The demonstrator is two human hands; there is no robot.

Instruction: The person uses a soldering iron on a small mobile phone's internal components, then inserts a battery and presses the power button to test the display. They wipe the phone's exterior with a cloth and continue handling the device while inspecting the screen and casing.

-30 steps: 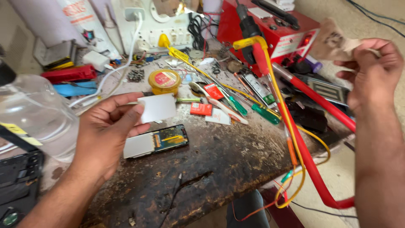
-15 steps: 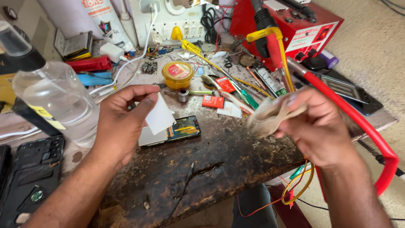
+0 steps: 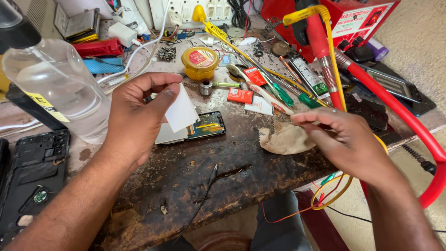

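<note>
**Two hands over a cluttered repair counter**

The fingers (image 3: pixel 169 95) of the left hand (image 3: pixel 134 118) pinched a small white square sheet (image 3: pixel 182 113) by its upper edge, thumb on the near face, so that the sheet hung tilted above the counter (image 3: pixel 186 172). Directly beneath those fingers lay a phone circuit assembly (image 3: pixel 204 126) with a pale panel at its left end, flat on the worn dark surface. The right hand (image 3: pixel 350 144) reached in with its fingers (image 3: pixel 309 116) stretched toward the left, the tips resting on the upper edge of a crumpled brownish cloth (image 3: pixel 285 139) that lay on the counter; whether they gripped it or only touched it could not be told.

Just beyond the right fingers lay a toothbrush (image 3: pixel 262 90), screwdrivers with green handles (image 3: pixel 283 95) and small red packets (image 3: pixel 240 95). Beyond the left fingers sat a round yellow tin (image 3: pixel 200 60) and a short metal cylinder (image 3: pixel 206 87). To the left of the left hand stood a clear plastic bottle (image 3: pixel 60 88) with a black cap, and nearer the wrist lay an opened black phone back housing (image 3: pixel 32 172). Past the right hand, a thick red cable (image 3: pixel 399 116) and a yellow wire (image 3: pixel 337 79) ran from a red machine (image 3: pixel 367 23) at the far edge.
</note>
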